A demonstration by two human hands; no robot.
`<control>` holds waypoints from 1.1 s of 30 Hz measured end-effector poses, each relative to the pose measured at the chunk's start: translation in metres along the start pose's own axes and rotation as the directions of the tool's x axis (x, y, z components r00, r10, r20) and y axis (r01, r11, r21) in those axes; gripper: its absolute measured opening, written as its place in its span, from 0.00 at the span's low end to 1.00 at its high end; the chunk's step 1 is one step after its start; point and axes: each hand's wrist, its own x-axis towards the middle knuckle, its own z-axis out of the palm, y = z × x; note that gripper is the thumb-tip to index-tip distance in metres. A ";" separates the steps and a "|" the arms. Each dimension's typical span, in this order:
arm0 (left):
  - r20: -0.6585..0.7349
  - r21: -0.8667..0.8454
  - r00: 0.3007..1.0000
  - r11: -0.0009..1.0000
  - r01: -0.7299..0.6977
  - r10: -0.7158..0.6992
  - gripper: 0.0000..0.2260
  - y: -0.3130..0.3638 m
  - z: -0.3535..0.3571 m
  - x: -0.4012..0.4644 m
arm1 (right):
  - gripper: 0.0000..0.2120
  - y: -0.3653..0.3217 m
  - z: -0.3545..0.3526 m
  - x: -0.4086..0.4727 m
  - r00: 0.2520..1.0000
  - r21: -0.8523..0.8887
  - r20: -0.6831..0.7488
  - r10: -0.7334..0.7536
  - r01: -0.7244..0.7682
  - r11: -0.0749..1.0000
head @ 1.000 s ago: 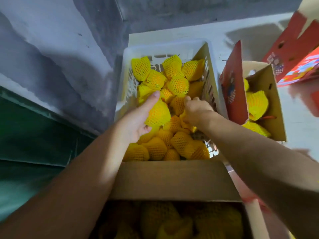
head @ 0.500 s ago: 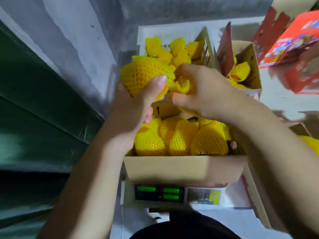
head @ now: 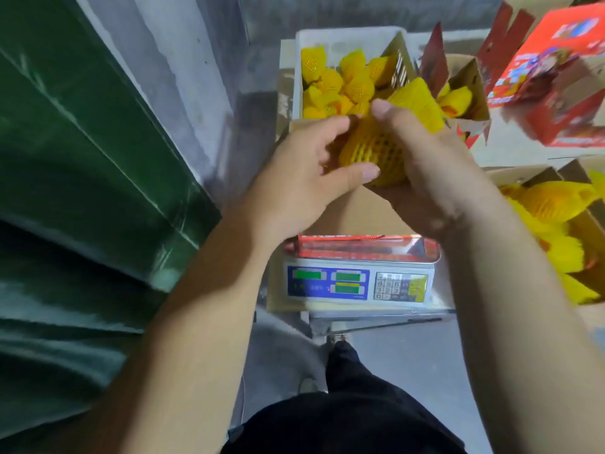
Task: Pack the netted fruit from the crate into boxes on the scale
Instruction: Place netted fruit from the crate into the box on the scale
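I saw the netted fruit as a rounded orange-yellow lump wrapped in a yellow foam mesh, the diamond openings of the net showing the darker skin beneath. It sat between both hands, above the cardboard box that stood on the scale. My left hand curled round its near-left side, thumb stretched across the lower front of the net and fingers cupped over the top. My right hand wrapped the right side, its thumb tip lying on the upper edge, and it also seemed to carry a second netted piece behind its fingers; how the fingers closed there was hidden by the back of the hand. Beyond the hands, the white crate held more netted fruit. Filled boxes stood to the right, one beside the crate and another nearer me.

Compared with half a second earlier, the fruit had come down from its raised place in front of the crate to just over the box, the left thumb had shifted from the top of the net to its underside, and the view had tipped down so the scale's display and keypad showed fully.
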 end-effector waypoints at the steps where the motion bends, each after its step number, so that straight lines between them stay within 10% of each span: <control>1: -0.062 -0.068 0.998 0.997 -0.025 0.021 0.25 0.000 0.001 -0.008 | 0.12 0.003 0.006 -0.007 0.998 0.035 0.041 0.039 -0.040 0.999; 5: -0.203 -0.195 0.978 0.977 -0.088 0.047 0.23 -0.009 -0.004 -0.034 | 0.24 0.009 0.013 -0.030 0.968 0.128 0.169 0.184 -0.206 0.970; 12: -0.189 -0.308 0.982 0.948 -0.082 0.024 0.22 -0.010 0.001 -0.069 | 0.24 0.014 0.015 -0.049 0.974 -0.032 0.219 0.064 -0.059 0.998; 17: -0.274 -0.314 0.961 0.942 -0.119 0.030 0.21 -0.010 -0.003 -0.087 | 0.08 0.017 0.017 -0.062 0.891 -0.224 0.450 0.066 0.040 0.974; 22: -0.269 -0.245 0.961 0.961 -0.129 0.061 0.15 -0.005 -0.005 -0.094 | 0.19 0.023 0.023 -0.066 0.943 -0.257 0.330 0.034 0.055 0.965; 33: -0.261 -0.261 0.963 0.965 -0.011 -0.060 0.11 -0.025 0.004 -0.091 | 0.10 0.050 0.018 -0.066 0.964 -0.238 0.243 0.105 -0.046 0.970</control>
